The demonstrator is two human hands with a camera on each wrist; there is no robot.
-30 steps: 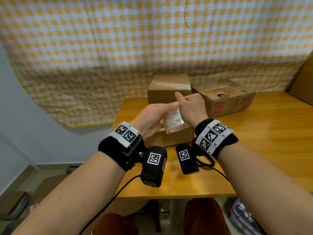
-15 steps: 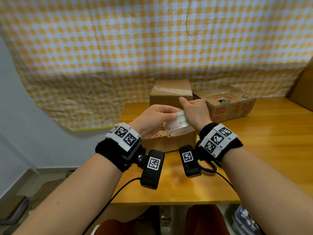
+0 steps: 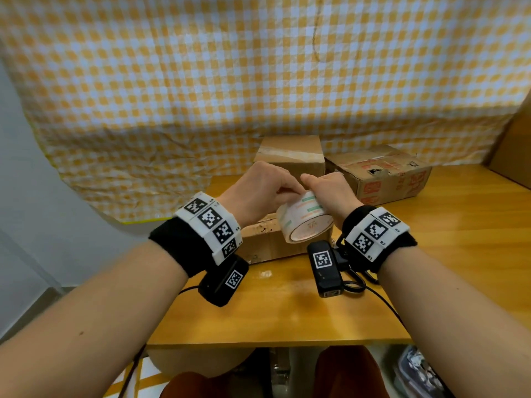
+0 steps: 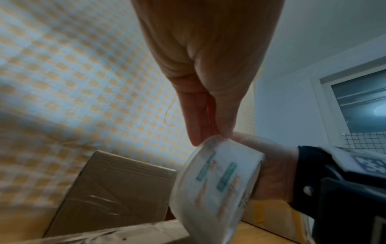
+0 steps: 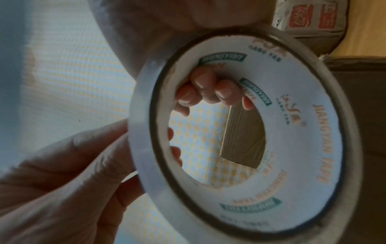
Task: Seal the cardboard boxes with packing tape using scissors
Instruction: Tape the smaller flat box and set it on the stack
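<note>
A white packing tape roll (image 3: 304, 218) with green and orange print is held in the air between both hands, above a low cardboard box (image 3: 267, 242). My right hand (image 3: 330, 193) grips it with fingers (image 5: 204, 89) curled through the core of the tape roll (image 5: 292, 115). My left hand (image 3: 258, 193) pinches the outer face of the tape roll (image 4: 217, 181) near its top rim with fingertips (image 4: 208, 118). A taller taped box (image 3: 290, 153) stands behind. Black loops like scissor handles (image 3: 355, 282) lie under my right wrist.
A printed cardboard box (image 3: 379, 173) sits at the back right of the wooden table (image 3: 445, 254). Yellow checked cloth (image 3: 258, 81) hangs behind it. Another large box edge (image 3: 514, 147) stands at the far right. The table's front edge (image 3: 273, 338) is close to my body.
The roll has tipped a little in my hands, and my left fingertips have shifted along its outer face toward my right thumb. Both hands keep their hold over the near box.
</note>
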